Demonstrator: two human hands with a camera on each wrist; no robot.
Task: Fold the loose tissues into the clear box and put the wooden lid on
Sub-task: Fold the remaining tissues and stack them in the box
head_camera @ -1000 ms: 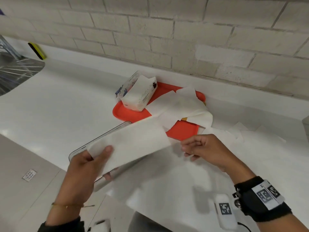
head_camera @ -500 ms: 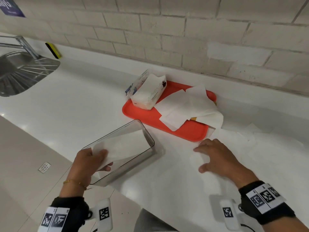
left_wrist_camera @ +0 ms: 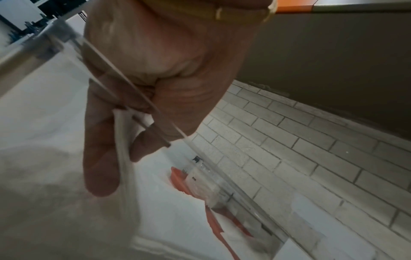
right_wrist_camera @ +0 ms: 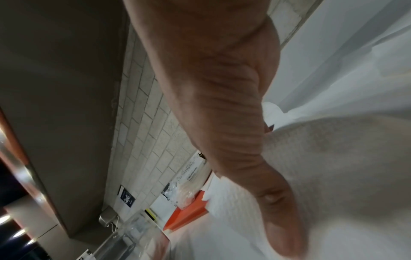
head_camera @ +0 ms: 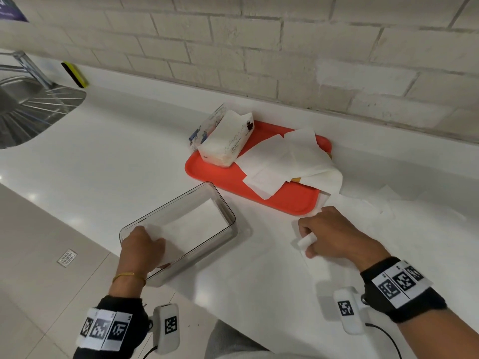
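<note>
The clear box [head_camera: 228, 211] sits on the white counter near its front edge, with a folded white tissue [head_camera: 197, 224] lying inside. My left hand [head_camera: 155, 246] reaches into the box's near end; in the left wrist view thumb and fingers [left_wrist_camera: 102, 167] pinch the folded tissue [left_wrist_camera: 124, 176]. My right hand [head_camera: 318, 239] rests on the counter to the right of the box, fingers curled and pinching up the edge of a loose tissue [head_camera: 305, 240]. More loose tissues [head_camera: 290, 161] cover the orange tray [head_camera: 285, 203]. A tan sliver [head_camera: 296, 179] shows under them.
A tissue pack [head_camera: 228, 141] lies on the tray's left end. Other loose tissues [head_camera: 368, 208] lie on the counter right of the tray. A steel sink [head_camera: 26, 107] and a yellow-black sponge [head_camera: 75, 75] are at far left. A brick wall runs behind.
Both hands held the folded tissue above the box; the left hand lowered it inside. The right hand let go, moved right to the counter and curled its fingers on a loose tissue.
</note>
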